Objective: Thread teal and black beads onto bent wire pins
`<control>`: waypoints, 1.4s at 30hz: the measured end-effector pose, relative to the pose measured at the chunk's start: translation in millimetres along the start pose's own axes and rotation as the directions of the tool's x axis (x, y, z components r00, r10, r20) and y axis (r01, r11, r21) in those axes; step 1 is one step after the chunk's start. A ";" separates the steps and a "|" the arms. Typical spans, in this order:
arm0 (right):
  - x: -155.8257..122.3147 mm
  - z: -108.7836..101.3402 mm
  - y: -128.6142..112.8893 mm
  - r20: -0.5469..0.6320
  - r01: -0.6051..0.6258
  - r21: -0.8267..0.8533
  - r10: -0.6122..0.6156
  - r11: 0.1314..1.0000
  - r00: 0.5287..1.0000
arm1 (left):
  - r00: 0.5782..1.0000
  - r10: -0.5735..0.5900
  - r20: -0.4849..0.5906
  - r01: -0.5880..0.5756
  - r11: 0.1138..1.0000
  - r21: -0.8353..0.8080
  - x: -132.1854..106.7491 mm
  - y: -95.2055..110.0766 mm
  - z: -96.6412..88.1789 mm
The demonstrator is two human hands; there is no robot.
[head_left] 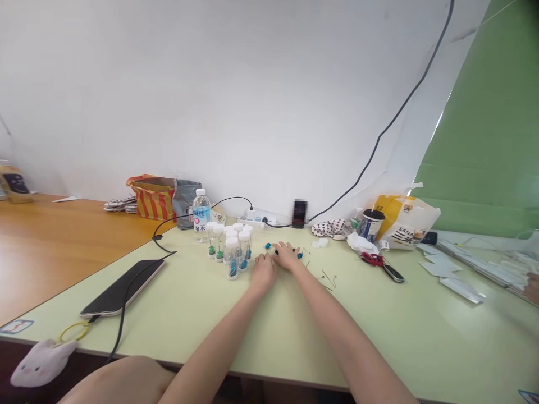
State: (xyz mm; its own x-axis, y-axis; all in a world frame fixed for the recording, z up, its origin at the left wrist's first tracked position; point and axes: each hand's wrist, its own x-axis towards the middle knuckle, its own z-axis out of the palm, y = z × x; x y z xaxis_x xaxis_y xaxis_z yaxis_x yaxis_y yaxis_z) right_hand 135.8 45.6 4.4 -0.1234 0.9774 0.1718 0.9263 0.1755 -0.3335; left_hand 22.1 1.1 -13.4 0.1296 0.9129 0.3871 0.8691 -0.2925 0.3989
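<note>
My left hand (pixel 264 271) rests on the pale green table just right of a group of clear vials. Its fingers are curled, and whatever they may hold is hidden. Beside it, my right hand (pixel 287 256) reaches over the tabletop with its fingers spread among small dark and blue pieces. One blue bead (pixel 268 246) lies beyond the fingertips, and another blue bead (pixel 300 255) is at the hand's right side. The white-capped vials (pixel 231 259) stand upright, with green or blue beads on thin stems inside. Thin wire-like stems (pixel 329 279) lie to the right.
Loose white caps (pixel 322 242) lie behind the stems. Red-handled scissors (pixel 372 258) and a dark oblong object (pixel 393 273) are at right. A water bottle (pixel 201 216) stands behind the vials. A tablet (pixel 122 287) with a black cable lies at left.
</note>
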 end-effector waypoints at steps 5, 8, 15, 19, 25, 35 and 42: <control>-13.1 12.1 -1.1 -0.079 0.057 -0.001 -0.057 0.998 0.995 | 1.000 -0.013 0.005 0.013 1.000 -0.005 2.8 0.5 -0.8; -19.1 9.2 5.8 -0.058 0.065 0.032 -0.063 0.997 0.996 | 1.000 0.000 0.005 0.000 1.000 -0.012 2.6 1.3 -1.0; -23.2 5.6 16.1 -0.106 0.031 0.046 -0.026 0.998 0.994 | 0.999 -0.018 0.026 0.018 0.999 -0.027 3.6 -1.0 -0.2; -15.8 3.3 5.3 -0.159 0.031 0.010 -0.029 0.999 0.987 | 0.998 -0.064 0.016 0.065 0.996 -0.065 6.6 -4.4 2.9; 13.5 3.5 -21.5 0.053 0.116 -0.089 -0.112 0.989 0.992 | 0.989 -0.151 -0.001 0.148 0.968 -0.201 10.8 -10.9 5.6; -1.4 10.1 -16.3 -0.015 0.225 -0.139 -0.229 0.964 0.973 | 0.987 -0.162 0.008 0.159 0.959 -0.235 13.5 -12.4 8.5; -36.7 6.2 8.7 -0.140 0.347 -0.029 -0.348 0.937 0.927 | 0.990 -0.138 0.025 0.140 0.979 -0.145 10.7 -8.5 3.2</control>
State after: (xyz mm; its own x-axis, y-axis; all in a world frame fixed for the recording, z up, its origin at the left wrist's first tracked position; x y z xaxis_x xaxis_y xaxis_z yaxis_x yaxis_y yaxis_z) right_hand 146.1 12.0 -10.6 -0.3866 0.8286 0.4049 0.8358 0.5003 -0.2260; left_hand 17.7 14.3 -15.4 0.0207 0.9514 0.3072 0.8002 -0.2000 0.5654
